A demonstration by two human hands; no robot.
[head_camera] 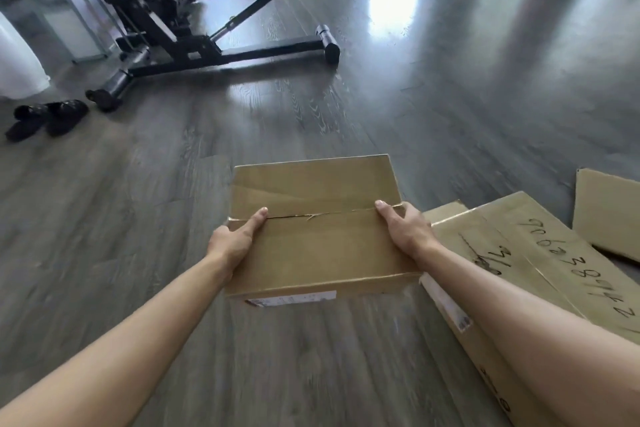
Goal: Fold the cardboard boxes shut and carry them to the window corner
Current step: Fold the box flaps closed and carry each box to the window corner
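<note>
Two hands held one closed cardboard box [318, 229] out in front of the person, above the grey wood-look floor [145, 218]. Left hand [233, 239] gripped the box's left edge with the thumb lying flat on the top beside the centre seam; its fingers were hidden behind the side wall. Right hand [407, 230] clasped the right edge the same way, thumb on top and fingers curled out of sight around the side. Both top flaps met along a slightly ragged seam, and a white label [294, 298] on the near side was too blurred to read.

Just right of the box lay a larger cardboard box [519, 274] on the floor, with upside-down handwritten digits across its top (its lower end was cut off by the frame and partly covered by the right forearm). Beyond it, a loose cardboard flap [609, 215] ran off the right edge. Farther away stood a black weight bench [214, 28], and a pair of black slippers [45, 118] sat near its foot at the left.
</note>
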